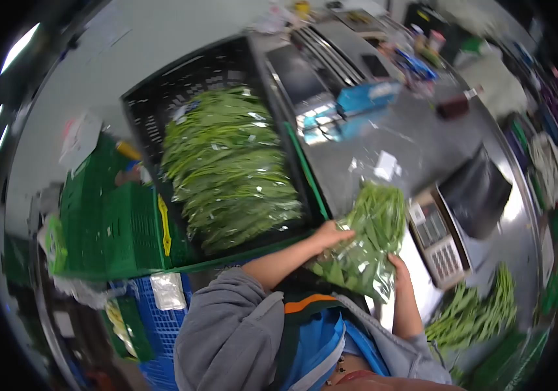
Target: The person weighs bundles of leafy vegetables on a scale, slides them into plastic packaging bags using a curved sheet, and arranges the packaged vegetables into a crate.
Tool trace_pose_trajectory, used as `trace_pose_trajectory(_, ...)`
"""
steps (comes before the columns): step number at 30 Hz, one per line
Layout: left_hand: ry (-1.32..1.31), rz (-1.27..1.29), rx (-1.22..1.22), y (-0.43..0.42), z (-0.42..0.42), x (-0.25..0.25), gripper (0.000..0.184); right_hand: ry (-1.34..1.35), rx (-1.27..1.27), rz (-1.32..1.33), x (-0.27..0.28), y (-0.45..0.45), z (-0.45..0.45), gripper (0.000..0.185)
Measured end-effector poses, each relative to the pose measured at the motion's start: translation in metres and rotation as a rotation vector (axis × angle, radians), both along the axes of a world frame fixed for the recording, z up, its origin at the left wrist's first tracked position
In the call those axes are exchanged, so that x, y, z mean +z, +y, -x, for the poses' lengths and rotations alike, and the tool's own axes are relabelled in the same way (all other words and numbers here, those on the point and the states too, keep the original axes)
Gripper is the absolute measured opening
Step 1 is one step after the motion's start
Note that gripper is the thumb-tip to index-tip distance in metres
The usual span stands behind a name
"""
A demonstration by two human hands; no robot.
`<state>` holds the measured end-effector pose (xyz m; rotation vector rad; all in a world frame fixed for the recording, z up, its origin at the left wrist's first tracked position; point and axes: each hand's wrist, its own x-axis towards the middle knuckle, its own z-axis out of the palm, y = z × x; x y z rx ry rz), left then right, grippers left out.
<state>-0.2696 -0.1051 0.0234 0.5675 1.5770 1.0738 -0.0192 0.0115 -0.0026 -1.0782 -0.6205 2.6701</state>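
A clear plastic bag of leafy greens is held in front of my body, stems toward the far side and leaves toward me. My left hand grips its left edge, thumb on top. On the right edge, my right hand is closed with its fingers partly hidden. To the left, a black crate holds rows of bagged greens. Just right of my bag stands a digital scale. Loose greens lie on the table near the scale.
Green crates and a blue crate stand at the left. The metal table carries a black plastic bag, a blue packet, a dark red block and a sealing-machine-like device.
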Motion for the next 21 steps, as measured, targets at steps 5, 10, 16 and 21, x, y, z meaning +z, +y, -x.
trace_pose_trajectory(5, -0.09, -0.388, 0.045, -0.06, 0.037, 0.044, 0.061, 0.128, 0.034, -0.648, 0.064, -0.046, 0.032, 0.085)
trace_pose_trajectory(10, 0.297, -0.367, -0.177, -0.127, 0.14, 0.133, 0.079, 0.288, 0.261, -1.129, 0.12, -0.04, 0.162, 0.072)
trace_pose_trajectory(16, 1.539, -0.615, 0.797, -0.193, 0.284, 0.217, 0.048, 0.368, 0.063, -1.368, 0.196, -0.079, 0.359, 0.054)
trace_pose_trajectory(21, 1.961, 0.005, 0.301, -0.182, 0.419, 0.162, 0.059, 0.219, 0.411, -1.189, 0.112, -0.107, 0.358, 0.039)
